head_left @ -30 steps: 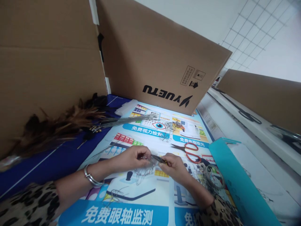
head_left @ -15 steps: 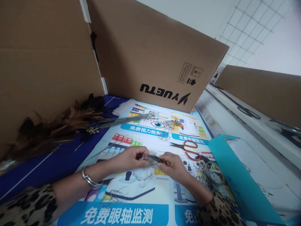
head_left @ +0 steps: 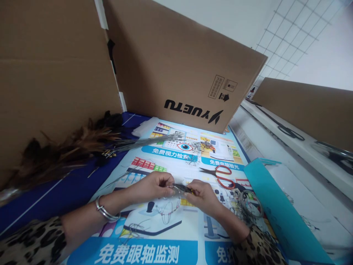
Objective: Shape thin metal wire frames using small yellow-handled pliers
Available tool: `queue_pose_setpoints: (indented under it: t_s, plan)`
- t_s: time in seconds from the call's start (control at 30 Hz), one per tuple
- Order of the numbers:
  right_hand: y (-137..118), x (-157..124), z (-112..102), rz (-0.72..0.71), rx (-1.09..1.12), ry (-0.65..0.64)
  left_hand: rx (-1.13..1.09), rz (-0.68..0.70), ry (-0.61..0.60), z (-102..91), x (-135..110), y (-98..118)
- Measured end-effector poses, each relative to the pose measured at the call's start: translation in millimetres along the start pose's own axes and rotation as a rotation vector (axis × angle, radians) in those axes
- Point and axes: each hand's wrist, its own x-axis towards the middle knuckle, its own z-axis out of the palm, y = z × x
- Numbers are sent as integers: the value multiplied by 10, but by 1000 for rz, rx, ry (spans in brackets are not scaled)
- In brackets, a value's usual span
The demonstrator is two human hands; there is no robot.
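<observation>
My left hand pinches a thin wire piece that dangles in loops below the fingers. My right hand grips small pliers whose dark tip meets the wire between the two hands. Both hands hover over a printed blue poster lying on the table. A silver bangle sits on my left wrist.
Red-handled scissors lie just beyond my right hand. Coiled wire is heaped at the right. Brown feathers with long wire stems lie at the left. Cardboard walls stand behind. A teal folder borders the right.
The hands have stayed in place, working the wire with small twists; the dangling loops shifted slightly. The view drifted a little between the earliest frame and now.
</observation>
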Motion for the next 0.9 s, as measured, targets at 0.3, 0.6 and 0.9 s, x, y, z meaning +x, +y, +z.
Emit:
queue_pose_setpoints:
  t_s: [0.3, 0.6, 0.9]
  plan:
    - [-44, -20, 34, 19, -127, 15, -74, -38, 24, 15, 26, -73]
    - [-150, -77, 90, 72, -187, 74, -298, -127, 20, 38, 17, -55]
    - [-150, -83, 86, 93, -145, 71, -285, -55, -56, 9, 28, -35]
